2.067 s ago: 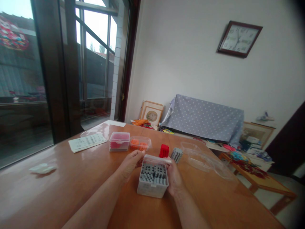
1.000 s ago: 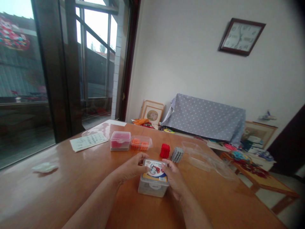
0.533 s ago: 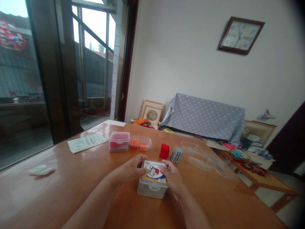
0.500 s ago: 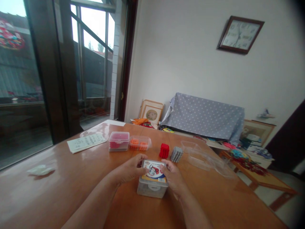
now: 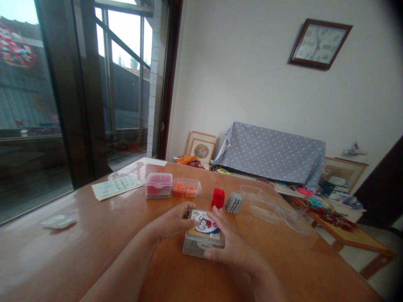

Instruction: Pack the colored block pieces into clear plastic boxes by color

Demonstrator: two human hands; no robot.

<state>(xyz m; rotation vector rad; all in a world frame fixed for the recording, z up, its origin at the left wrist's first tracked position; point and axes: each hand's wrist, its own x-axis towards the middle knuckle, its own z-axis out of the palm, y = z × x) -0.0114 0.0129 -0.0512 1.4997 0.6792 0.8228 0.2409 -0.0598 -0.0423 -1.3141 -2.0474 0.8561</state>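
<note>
A clear plastic box [image 5: 201, 249] with its lid on sits at the near middle of the table; a printed label marked "4" covers the lid. My left hand [image 5: 176, 222] grips the box's far left side, fingers curled behind the edge and thumb on the lid. Across the right side lies my right hand [image 5: 234, 245], its thumb at the front clasp and its fingers over the lid's right edge. Just beyond the box stand a red block of stacked pieces [image 5: 218, 198] and a grey one [image 5: 234, 202].
Farther back are a lidded box with pink contents [image 5: 159, 186] and an open clear tray [image 5: 197, 187] holding orange pieces. Empty clear containers [image 5: 266, 209] lie to the right. Written papers [image 5: 117, 187] and a small pale packet [image 5: 59, 222] rest on the left.
My right thumb has moved from the lid's top down to the front clasp, and the right fingers have spread along the lid's edge. The left hand keeps its grip.
</note>
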